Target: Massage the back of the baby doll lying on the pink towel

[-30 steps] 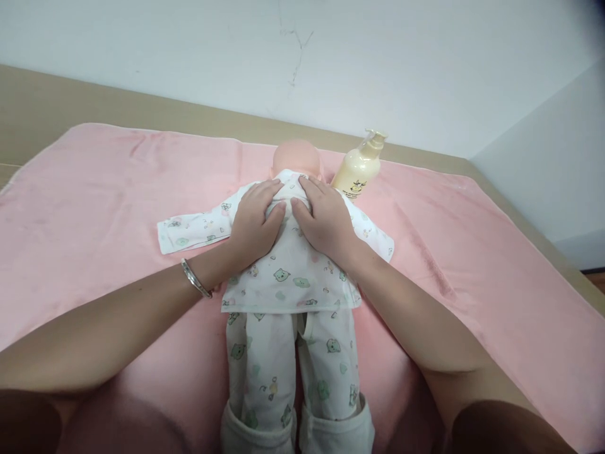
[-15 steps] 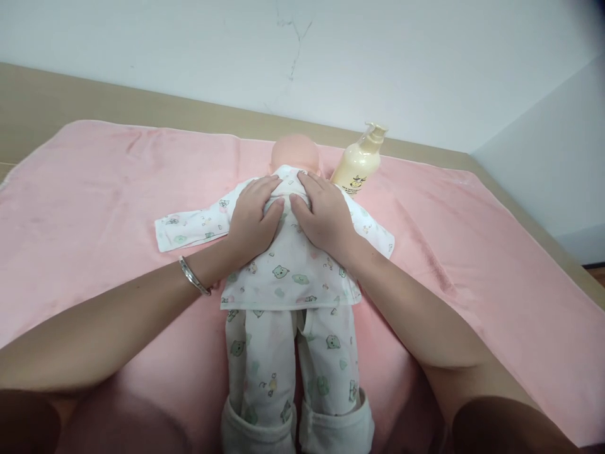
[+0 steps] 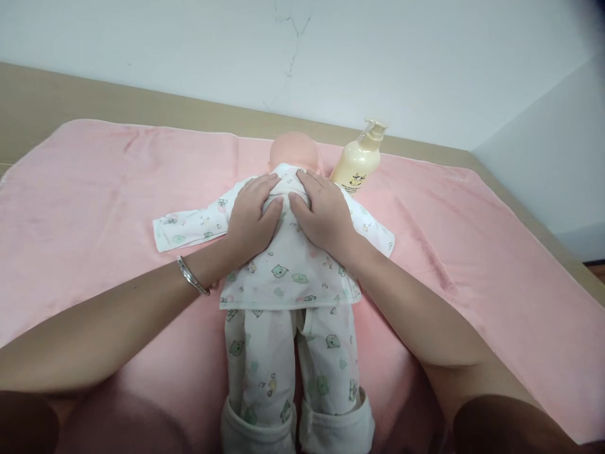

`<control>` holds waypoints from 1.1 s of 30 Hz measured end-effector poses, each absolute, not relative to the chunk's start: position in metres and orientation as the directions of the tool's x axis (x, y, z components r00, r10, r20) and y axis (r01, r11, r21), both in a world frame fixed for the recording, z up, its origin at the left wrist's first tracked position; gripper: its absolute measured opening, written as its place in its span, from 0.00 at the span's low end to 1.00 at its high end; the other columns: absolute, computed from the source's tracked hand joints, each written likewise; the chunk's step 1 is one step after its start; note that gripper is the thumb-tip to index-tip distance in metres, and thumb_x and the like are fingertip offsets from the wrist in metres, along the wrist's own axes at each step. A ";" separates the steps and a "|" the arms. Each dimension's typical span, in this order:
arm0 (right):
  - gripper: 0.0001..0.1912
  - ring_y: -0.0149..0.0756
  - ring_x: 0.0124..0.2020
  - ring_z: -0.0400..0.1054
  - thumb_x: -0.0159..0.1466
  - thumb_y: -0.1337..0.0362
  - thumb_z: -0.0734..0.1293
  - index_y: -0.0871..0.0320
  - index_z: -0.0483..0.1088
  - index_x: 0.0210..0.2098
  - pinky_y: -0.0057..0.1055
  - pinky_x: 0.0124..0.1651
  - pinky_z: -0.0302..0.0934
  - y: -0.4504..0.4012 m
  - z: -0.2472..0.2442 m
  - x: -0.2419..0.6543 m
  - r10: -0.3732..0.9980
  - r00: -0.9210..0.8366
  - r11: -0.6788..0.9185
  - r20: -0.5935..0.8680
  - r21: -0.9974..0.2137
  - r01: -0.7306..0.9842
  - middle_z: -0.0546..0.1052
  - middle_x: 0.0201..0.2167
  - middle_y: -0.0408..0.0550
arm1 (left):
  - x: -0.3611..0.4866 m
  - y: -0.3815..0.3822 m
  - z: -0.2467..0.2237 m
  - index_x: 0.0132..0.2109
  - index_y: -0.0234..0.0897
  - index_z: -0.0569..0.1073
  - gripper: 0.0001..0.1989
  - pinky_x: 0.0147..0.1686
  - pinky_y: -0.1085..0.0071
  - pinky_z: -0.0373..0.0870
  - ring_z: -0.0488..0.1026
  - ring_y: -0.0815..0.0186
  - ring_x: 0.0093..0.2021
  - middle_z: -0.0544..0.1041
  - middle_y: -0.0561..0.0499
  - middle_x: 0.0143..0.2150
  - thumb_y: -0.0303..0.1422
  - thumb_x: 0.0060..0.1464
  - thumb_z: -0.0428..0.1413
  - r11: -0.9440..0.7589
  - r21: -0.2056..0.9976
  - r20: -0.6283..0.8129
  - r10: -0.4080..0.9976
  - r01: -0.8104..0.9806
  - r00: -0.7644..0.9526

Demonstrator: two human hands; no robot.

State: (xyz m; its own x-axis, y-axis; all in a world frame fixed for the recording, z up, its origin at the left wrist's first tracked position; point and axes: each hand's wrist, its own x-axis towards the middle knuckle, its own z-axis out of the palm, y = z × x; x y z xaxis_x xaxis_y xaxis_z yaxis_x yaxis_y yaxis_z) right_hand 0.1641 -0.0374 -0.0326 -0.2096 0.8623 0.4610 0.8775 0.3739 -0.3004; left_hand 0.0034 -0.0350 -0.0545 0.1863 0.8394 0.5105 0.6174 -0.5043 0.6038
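A baby doll [image 3: 293, 150] lies face down, its bald head toward the wall. It is dressed in a white printed top [image 3: 293, 271] and matching trousers [image 3: 271, 359] with turned-up cuffs. My left hand [image 3: 255, 211] rests open on the left side of the upper back, thumb angled inward. On the other side, my right hand [image 3: 324, 208] lies open and flat, its thumb near the left one. Neither hand grips anything; both press on or touch the cloth. The doll's sleeves spread out to both sides, and its face is hidden.
A pale yellow pump bottle [image 3: 358, 161] with a cow picture leans on its side or stands tilted, right of the doll's head. A pink blanket [image 3: 104, 252] lies under everything. Behind it run a wooden edge [image 3: 142, 94] and a cracked white wall [image 3: 189, 50].
Both hands keep their places on the doll's upper back. The whole view has shifted very slightly; nothing else has visibly moved.
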 end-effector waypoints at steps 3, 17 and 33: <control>0.27 0.52 0.63 0.64 0.69 0.58 0.55 0.66 0.66 0.61 0.50 0.65 0.59 -0.037 -0.032 0.164 0.866 -0.207 0.370 0.455 -0.304 0.878 0.72 0.60 0.61 | 0.003 -0.035 -0.054 0.60 0.36 0.71 0.24 0.67 0.56 0.62 0.67 0.57 0.64 0.72 0.45 0.63 0.38 0.62 0.43 -0.505 0.604 0.509 0.840 0.617 0.190; 0.27 0.51 0.63 0.64 0.69 0.58 0.55 0.67 0.65 0.61 0.49 0.65 0.59 -0.039 -0.030 0.163 0.874 -0.210 0.357 0.438 -0.286 0.890 0.72 0.60 0.62 | 0.003 -0.035 -0.054 0.59 0.35 0.71 0.24 0.68 0.57 0.62 0.67 0.58 0.65 0.72 0.46 0.63 0.39 0.62 0.44 -0.508 0.607 0.514 0.838 0.611 0.187; 0.27 0.51 0.63 0.64 0.69 0.59 0.56 0.69 0.66 0.61 0.49 0.66 0.59 -0.039 -0.030 0.163 0.865 -0.204 0.366 0.458 -0.299 0.881 0.72 0.60 0.62 | 0.004 -0.034 -0.055 0.59 0.35 0.72 0.24 0.68 0.56 0.62 0.67 0.58 0.64 0.72 0.46 0.63 0.39 0.62 0.44 -0.507 0.617 0.514 0.839 0.602 0.180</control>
